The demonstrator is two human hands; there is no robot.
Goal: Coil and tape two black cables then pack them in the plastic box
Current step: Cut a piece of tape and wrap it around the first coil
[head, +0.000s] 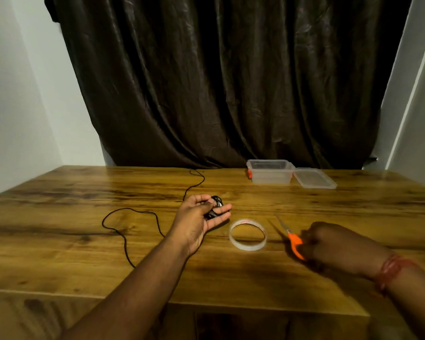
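Right hand (329,244) and orange scissors (293,239) motion-blurred, grip unclear.

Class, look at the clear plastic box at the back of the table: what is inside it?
Through the plastic box's clear walls nothing shows inside. Its lid lies beside it. The floor behind the front wall is hard to see.

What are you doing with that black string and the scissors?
It is a cable. The left hand holds a small coiled bundle of it, and the right hand grips orange scissors. A tape roll lies between them. More loose cable trails across the table. The box sits open at the back.
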